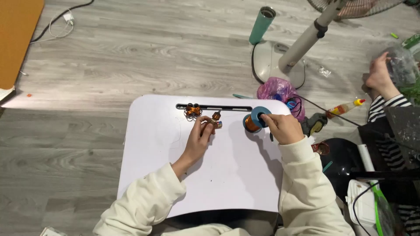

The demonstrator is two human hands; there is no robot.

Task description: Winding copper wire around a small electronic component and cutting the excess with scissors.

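Head view: left hand pinches a small copper-wound piece; right hand grips a blue-rimmed copper wire spool.

Both cream-sleeved arms reach toward the frame's centre; left hand pinches with its fingertips, right hand curls closed.

The person wears a cream, soft-looking top with long sleeves ending in ribbed cuffs.

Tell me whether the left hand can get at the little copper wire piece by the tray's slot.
Probably yes: the left hand sits just below the copper wire piece, with only bare white tray between them.
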